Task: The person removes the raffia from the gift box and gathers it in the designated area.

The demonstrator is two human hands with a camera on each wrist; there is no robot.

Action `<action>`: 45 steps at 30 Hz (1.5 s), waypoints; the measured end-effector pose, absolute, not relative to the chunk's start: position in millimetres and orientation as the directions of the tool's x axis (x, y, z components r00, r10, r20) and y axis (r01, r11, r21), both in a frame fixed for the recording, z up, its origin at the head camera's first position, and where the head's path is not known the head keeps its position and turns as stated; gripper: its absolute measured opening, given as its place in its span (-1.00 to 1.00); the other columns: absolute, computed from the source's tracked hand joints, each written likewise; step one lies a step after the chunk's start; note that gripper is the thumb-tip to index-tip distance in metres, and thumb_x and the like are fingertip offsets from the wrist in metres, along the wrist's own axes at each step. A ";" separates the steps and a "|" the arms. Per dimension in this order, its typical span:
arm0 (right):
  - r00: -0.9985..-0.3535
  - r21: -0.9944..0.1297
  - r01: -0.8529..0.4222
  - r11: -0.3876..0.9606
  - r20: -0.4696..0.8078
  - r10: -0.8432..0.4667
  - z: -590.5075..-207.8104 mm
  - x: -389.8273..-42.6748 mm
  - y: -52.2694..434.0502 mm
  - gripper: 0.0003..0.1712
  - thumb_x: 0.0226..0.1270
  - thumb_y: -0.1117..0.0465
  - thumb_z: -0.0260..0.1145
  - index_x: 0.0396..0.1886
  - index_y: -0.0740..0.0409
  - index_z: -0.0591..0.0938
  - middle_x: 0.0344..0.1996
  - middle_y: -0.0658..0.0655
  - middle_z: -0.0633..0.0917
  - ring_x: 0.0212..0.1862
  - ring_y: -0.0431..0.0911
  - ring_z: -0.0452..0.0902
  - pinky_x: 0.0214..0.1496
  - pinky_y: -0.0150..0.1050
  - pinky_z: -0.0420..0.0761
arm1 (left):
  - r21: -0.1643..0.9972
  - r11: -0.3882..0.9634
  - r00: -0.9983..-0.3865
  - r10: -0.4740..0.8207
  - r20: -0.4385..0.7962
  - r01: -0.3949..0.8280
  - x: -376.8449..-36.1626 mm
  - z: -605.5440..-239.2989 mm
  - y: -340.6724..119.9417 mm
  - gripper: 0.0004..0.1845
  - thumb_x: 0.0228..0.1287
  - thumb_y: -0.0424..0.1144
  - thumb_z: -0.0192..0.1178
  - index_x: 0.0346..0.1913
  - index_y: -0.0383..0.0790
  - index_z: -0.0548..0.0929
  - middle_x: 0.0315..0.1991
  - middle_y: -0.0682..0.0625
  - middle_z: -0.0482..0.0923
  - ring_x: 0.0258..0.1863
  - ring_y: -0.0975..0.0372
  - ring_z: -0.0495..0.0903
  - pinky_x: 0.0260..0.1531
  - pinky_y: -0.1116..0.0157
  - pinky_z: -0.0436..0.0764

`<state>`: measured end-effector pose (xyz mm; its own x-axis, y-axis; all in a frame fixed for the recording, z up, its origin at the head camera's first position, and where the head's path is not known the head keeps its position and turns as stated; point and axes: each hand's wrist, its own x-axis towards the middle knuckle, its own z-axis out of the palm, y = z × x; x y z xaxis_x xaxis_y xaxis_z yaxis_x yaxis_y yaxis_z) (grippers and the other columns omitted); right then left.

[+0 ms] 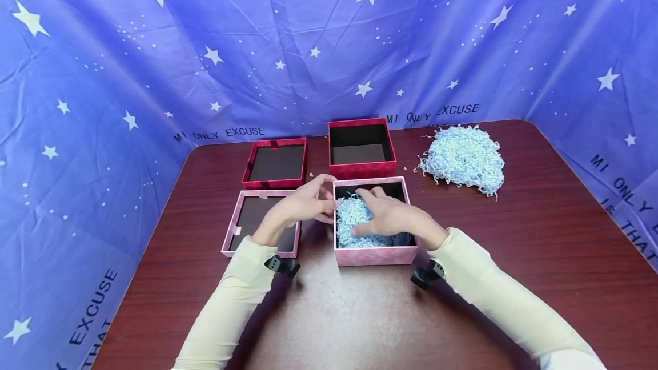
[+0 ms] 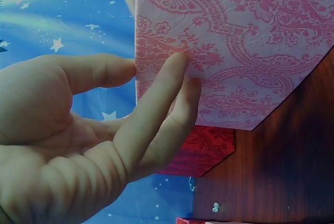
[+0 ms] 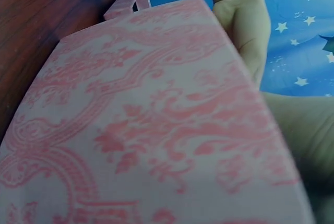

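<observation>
A pink patterned box [image 1: 377,256] stands before me on the table, partly filled with pale blue shredded paper [image 1: 353,221]. My right hand [image 1: 388,214] reaches inside it, fingers spread over the paper. At the box's left side is my left hand [image 1: 304,203], its fairly straight fingers touching the patterned outer wall [image 2: 271,41] in the left wrist view, with one digit up at the rim. The right wrist view shows mainly the box's outer wall [image 3: 156,119], which hides the right fingers.
A pink lid [image 1: 230,227], inside up, lies left of the box, partly under my left forearm. Behind it is a red lid [image 1: 248,167]. A red box [image 1: 362,170] stands behind the pink box. More shredded paper [image 1: 465,159] is heaped at the back right. Starry blue cloth [image 1: 308,21] surrounds the table.
</observation>
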<state>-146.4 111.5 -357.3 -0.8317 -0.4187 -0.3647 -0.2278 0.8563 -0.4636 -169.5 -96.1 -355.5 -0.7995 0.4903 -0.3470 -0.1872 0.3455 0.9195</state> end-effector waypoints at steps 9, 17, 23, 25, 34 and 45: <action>-0.778 -0.465 -0.279 0.841 -0.403 -0.481 -369.7 -149.9 110.2 0.17 0.05 -0.16 0.46 0.52 -0.05 -0.02 0.27 0.31 0.25 -0.12 -0.02 0.57 0.07 -0.02 0.58 | 0.916 0.357 -0.803 0.484 -0.348 -0.182 -169.9 -356.7 -96.1 -0.43 0.31 -0.50 0.04 0.33 -0.22 0.15 -0.10 -0.26 0.35 -0.24 0.01 0.60 -0.09 -0.07 0.62; -0.783 -0.436 -0.316 0.843 -0.381 -0.491 -372.2 -150.1 108.8 -0.12 0.17 0.08 0.41 0.43 -0.03 0.19 0.07 0.25 0.43 0.00 0.00 0.48 0.07 -0.02 0.56 | 0.919 0.346 -0.796 0.495 -0.349 -0.188 -169.5 -354.9 -96.6 -0.41 0.31 -0.49 0.04 0.34 -0.22 0.12 -0.07 -0.26 0.34 -0.20 -0.01 0.59 -0.08 -0.06 0.62; -0.806 -0.460 -0.316 0.830 -0.332 -0.490 -366.4 -150.0 112.9 -0.19 0.17 0.14 0.39 0.40 0.01 0.26 0.10 0.22 0.48 0.13 0.02 0.39 0.17 0.00 0.50 | 0.922 0.333 -0.788 0.507 -0.350 -0.195 -169.5 -355.5 -97.3 -0.41 0.32 -0.49 0.04 0.35 -0.22 0.11 -0.05 -0.28 0.33 -0.20 0.03 0.59 -0.06 -0.07 0.61; -0.814 -0.475 -0.309 0.824 -0.316 -0.488 -362.9 -150.3 115.1 -0.19 0.19 0.15 0.38 0.41 0.01 0.25 0.15 0.22 0.47 0.16 0.03 0.37 0.20 0.02 0.48 | 0.922 0.333 -0.787 0.507 -0.351 -0.197 -169.7 -355.8 -97.3 -0.41 0.32 -0.48 0.05 0.35 -0.21 0.11 -0.05 -0.27 0.33 -0.21 0.05 0.59 -0.06 -0.07 0.61; -0.864 -0.575 -0.279 0.769 -0.199 -0.462 -338.0 -154.1 126.3 -0.22 0.18 0.20 0.34 0.40 -0.01 0.25 0.27 0.18 0.43 0.27 0.08 0.31 0.24 0.14 0.43 | 0.923 0.326 -0.782 0.514 -0.353 -0.203 -169.9 -355.3 -100.5 -0.38 0.33 -0.47 0.08 0.37 -0.21 0.10 -0.03 -0.26 0.32 -0.20 0.08 0.60 -0.02 -0.08 0.59; -0.881 -0.681 -0.278 0.678 -0.101 -0.463 -322.5 -159.8 142.9 -0.22 0.21 0.21 0.29 0.42 0.04 0.21 0.33 0.16 0.37 0.33 0.04 0.27 0.31 0.11 0.37 | 0.935 0.277 -0.771 0.537 -0.342 -0.222 -171.0 -356.0 -100.9 -0.38 0.34 -0.54 0.01 0.39 -0.24 0.06 -0.02 -0.26 0.31 -0.18 0.11 0.55 -0.03 -0.06 0.61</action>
